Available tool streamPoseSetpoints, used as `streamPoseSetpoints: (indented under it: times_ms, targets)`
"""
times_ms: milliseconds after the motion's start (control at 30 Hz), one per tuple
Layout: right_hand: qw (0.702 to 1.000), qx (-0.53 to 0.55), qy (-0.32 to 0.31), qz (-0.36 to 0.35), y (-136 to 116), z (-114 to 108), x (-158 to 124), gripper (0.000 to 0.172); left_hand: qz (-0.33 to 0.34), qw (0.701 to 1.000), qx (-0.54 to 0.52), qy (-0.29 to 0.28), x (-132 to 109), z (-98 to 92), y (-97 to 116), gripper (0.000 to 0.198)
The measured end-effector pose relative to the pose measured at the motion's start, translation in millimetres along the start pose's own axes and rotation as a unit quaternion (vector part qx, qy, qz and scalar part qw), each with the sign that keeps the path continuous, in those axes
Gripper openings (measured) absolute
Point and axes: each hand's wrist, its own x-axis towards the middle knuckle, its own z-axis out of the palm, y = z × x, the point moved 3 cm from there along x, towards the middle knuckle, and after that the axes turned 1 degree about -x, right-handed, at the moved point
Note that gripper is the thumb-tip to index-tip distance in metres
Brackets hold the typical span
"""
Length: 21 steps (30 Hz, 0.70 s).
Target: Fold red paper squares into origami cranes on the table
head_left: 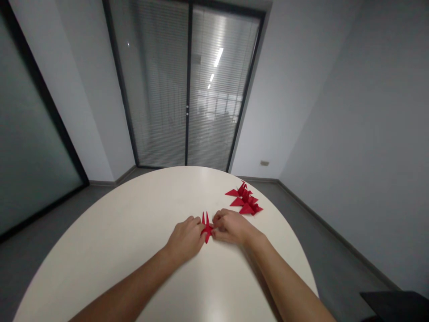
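Observation:
A piece of folded red origami paper (207, 230) lies between my hands near the middle of the round table. Two narrow points stick out from its far side, and a broader tip faces me. My left hand (187, 238) pinches its left side with closed fingers. On the right side, my right hand (230, 226) has its fingers curled and closed at the paper's edge. Fingers cover part of both edges. Just beyond my right hand sits a cluster of red paper cranes (247, 199), set close together in a row.
The white round table (134, 241) spreads under both arms. Beyond its far edge stand glass doors with blinds (161, 112). A grey wall (362, 134) rises on the right, with an outlet (264, 163) low down. A black object (395, 304) is at the lower right.

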Motion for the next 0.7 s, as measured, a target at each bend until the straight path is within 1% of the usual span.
streamPoseSetpoints:
  times_ms: [167, 233, 300, 400, 567, 700]
  targets:
    - [1.000, 0.001, 0.000, 0.017, 7.0, 0.6, -3.0, 0.014, 0.016, 1.000, -0.001, 0.004, -2.1, 2.7, -3.5, 0.027]
    - [1.000, -0.006, 0.006, 0.017, 7.9, 2.1, -3.1, 0.016, 0.023, 1.000, -0.005, 0.008, -2.7, 2.1, -4.3, 0.027]
    - [1.000, -0.012, 0.024, 0.012, 6.6, 2.7, -2.6, 0.021, 0.023, 1.000, -0.015, 0.010, -2.7, 0.8, -5.4, 0.027]
    - [0.999, 0.003, 0.040, -0.004, 2.8, 4.5, -1.6, 0.026, 0.019, 0.999, -0.032, 0.002, -1.6, -1.1, -7.8, 0.028]
    - [0.999, 0.035, 0.024, 0.004, 3.7, 12.1, -1.1, 0.020, 0.014, 0.999, -0.029, -0.006, 1.3, -3.6, -11.6, 0.028]
    - [0.998, 0.045, 0.026, 0.020, 9.1, 15.7, -1.6, 0.016, -0.012, 1.000, 0.000, -0.004, 2.8, -4.7, -13.6, 0.033]
